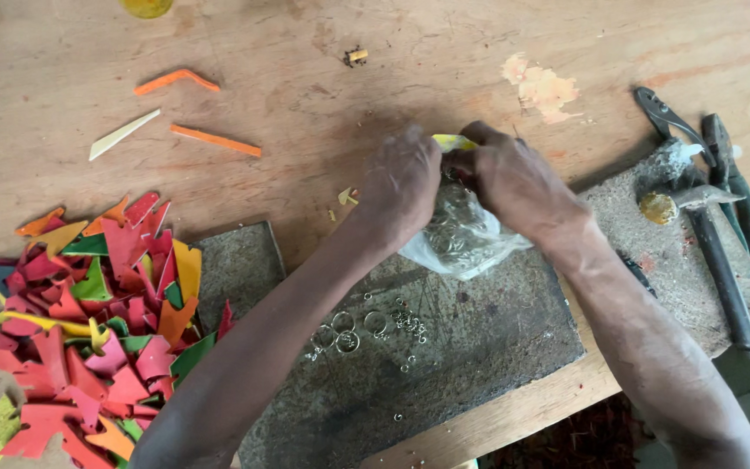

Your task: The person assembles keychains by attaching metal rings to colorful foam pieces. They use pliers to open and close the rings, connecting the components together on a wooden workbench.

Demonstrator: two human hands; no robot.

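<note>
- Left hand (401, 184) and right hand (514, 178) meet at the neck of a clear plastic bag of small metal rings (462, 233), fingers pinched on it together with a yellow scrap (453, 142), possibly a tie.
- The bag rests on a dark stone slab (479, 347), loose metal rings (359, 328) scattered just below.
- A heap of red, green and yellow leather cut-outs (97, 321) lies at left; a steel hammer (713, 252) and dark pliers (726, 169) at right.

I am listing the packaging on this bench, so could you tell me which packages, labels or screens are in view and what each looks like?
Bag: clear, crumpled plastic, full of metal rings, held at its neck by left hand and right hand, over the grey slab.
Labels, signs, screens: none visible.
</note>
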